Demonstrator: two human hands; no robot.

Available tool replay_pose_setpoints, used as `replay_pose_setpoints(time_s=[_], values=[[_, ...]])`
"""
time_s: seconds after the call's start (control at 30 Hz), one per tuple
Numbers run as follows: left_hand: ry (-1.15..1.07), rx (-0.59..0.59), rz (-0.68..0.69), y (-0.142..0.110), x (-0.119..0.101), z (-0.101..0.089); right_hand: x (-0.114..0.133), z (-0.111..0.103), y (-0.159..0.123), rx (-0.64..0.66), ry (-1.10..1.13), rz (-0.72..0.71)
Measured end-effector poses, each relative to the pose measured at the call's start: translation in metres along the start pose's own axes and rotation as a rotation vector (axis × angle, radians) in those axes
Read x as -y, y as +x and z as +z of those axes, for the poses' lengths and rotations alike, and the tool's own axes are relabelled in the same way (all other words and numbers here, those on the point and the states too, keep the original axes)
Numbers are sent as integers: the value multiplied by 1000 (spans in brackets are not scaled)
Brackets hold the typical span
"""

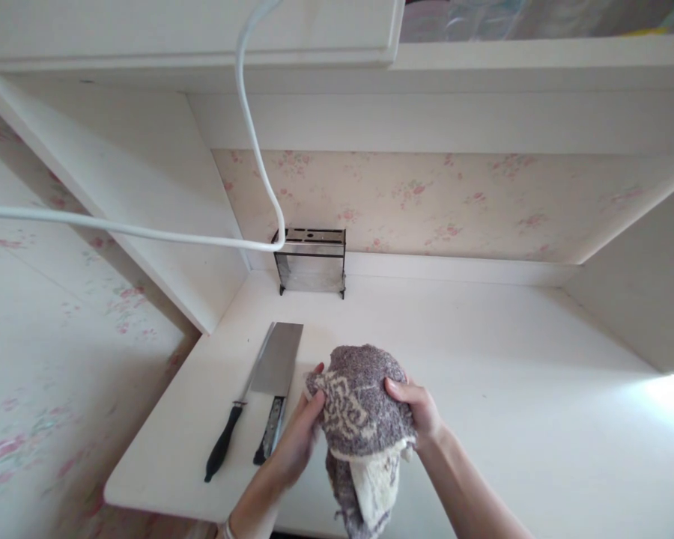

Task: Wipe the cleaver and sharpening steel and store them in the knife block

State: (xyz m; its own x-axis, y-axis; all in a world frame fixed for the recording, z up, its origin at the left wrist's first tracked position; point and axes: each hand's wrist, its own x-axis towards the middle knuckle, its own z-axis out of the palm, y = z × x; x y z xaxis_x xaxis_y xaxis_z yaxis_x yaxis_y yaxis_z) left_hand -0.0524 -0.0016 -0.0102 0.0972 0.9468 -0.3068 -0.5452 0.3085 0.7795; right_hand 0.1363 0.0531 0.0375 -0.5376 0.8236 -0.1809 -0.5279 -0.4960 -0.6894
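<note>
A bunched grey-brown and cream patterned cloth [365, 408] hangs between my two hands above the white desk [454, 337]. My left hand [303, 419] grips its left edge, thumb on top. My right hand [419, 408] pinches its right side with the thumb across the front. The lower end droops toward me, showing a pale inner side. Left of the cloth lies a cleaver [278, 359] with a broad metal blade and a dark handle. Beside it rests a sharpening steel [225, 438] with a black handle.
A metal and black knife block [311, 258] stands against the back wall. A white cable [252, 120] hangs down in front and bends away left. White cabinets [191, 34] overhang the desk. A side panel [146, 172] closes the left, with flowered wallpaper [34, 359] beyond.
</note>
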Motion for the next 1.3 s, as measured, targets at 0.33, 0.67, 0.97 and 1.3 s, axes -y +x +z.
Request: replay_pose_setpoints(time_s=[0.33,0.67,0.97,1.3], values=[[-64,-36,57,1,-7,2,12,-16,3,-113,-74,118],[195,-152,45,17,-8,-5,22,-111,-21,-471,-1148,-82],[1264,-34,587,17,11,-11,22,-125,-40,-33,-1568,-48],[1640,92,632,33,5,-2,23,-100,-34,-169,-1315,-93]])
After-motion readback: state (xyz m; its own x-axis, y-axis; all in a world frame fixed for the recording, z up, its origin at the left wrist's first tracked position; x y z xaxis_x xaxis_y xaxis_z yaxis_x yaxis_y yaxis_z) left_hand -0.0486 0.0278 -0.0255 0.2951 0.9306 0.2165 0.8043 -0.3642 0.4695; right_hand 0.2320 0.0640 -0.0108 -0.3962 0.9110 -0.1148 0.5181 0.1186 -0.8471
